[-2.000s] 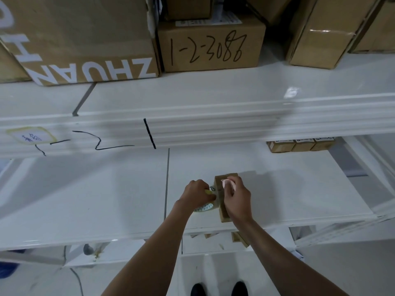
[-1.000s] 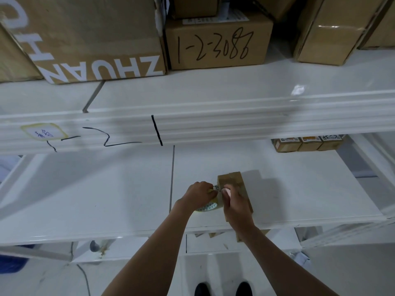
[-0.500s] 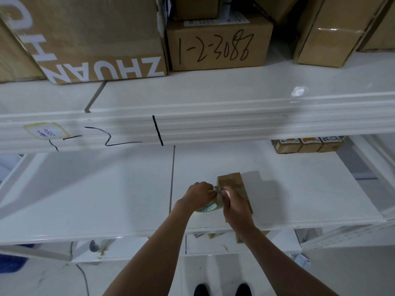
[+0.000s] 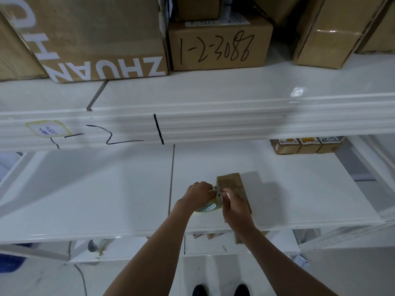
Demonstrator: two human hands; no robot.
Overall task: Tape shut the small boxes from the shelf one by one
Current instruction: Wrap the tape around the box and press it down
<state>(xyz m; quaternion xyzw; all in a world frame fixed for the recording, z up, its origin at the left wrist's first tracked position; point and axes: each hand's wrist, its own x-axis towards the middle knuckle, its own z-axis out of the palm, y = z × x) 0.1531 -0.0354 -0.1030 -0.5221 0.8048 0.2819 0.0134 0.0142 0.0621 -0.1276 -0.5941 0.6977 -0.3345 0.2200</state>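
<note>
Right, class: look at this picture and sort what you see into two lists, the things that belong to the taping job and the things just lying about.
Part of the job:
small box on the lower shelf
tape roll
left hand, holding the roll
right hand, on the box
three small boxes at the back, probably waiting

Just lying about:
big printed carton
carton with handwritten numbers
paper label

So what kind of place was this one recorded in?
Most likely a stockroom or small warehouse. White shelving carries big cardboard cartons, one hand-marked 1-2-3088, and a row of small labelled boxes sits at the back of the lower shelf. The hands are working tape onto a small box there.
</note>
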